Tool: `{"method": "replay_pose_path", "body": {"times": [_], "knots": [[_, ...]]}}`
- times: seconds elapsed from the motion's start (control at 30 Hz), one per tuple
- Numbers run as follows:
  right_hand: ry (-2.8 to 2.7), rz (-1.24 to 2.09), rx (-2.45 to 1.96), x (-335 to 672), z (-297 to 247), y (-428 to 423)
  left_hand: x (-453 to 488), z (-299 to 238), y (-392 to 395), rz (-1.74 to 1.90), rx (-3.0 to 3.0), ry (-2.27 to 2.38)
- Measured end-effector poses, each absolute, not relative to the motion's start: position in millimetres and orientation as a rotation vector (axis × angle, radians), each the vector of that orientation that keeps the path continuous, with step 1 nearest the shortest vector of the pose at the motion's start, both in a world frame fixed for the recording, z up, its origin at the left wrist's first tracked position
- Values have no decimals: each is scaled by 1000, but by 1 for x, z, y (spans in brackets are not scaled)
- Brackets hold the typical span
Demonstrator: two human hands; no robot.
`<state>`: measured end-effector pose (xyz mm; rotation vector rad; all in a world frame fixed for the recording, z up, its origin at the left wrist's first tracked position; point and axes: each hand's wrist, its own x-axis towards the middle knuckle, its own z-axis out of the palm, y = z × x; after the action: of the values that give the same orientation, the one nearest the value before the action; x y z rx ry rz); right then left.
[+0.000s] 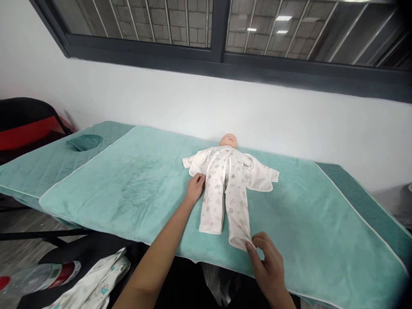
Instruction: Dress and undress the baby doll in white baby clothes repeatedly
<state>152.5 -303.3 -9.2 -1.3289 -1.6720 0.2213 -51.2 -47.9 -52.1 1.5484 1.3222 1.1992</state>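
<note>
A baby doll (pixel 228 140) lies on its back on the bed, its head toward the wall. Over its body lie white printed baby pants (pixel 215 193), legs pointing toward me, with a small gap between them. A white baby shirt (pixel 259 174) is spread open beneath, sleeves out to both sides. My left hand (pixel 195 189) is closed at the left edge of the pants, near the waist; its fingertips are partly hidden. At the hem of the pants leg on the right, my right hand (pixel 267 264) pinches the cloth between thumb and finger.
The massage bed (pixel 144 184) has a teal cover and a face hole (pixel 84 143) at its left end. A plastic bottle (pixel 41 277) and folded printed cloth (pixel 96 279) lie on a black seat at lower left. A red-black chair (pixel 28 124) stands beyond. Wall and barred window are behind.
</note>
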Motion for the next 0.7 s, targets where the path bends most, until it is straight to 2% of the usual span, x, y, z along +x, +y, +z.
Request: {"method": "replay_pose_path", "body": {"times": [0.23, 0.37, 0.47, 0.57, 0.7], "knots": [[-2111, 308, -1328, 165, -13, -287, -52, -53, -48, 1182, 1596, 1334], [-1933, 395, -1284, 179, -21, -274, -51, -54, -46, 1160, 1650, 1316], [-1702, 463, -1428, 188, -9, -246, -49, -55, -43, 1130, 1698, 1314], [-1429, 473, -1546, 189, 8, -192, -48, -54, -41, 1143, 1746, 1286], [-1315, 449, -1395, 186, 17, -95, -39, -45, -37, 1357, 1829, 1184]]}}
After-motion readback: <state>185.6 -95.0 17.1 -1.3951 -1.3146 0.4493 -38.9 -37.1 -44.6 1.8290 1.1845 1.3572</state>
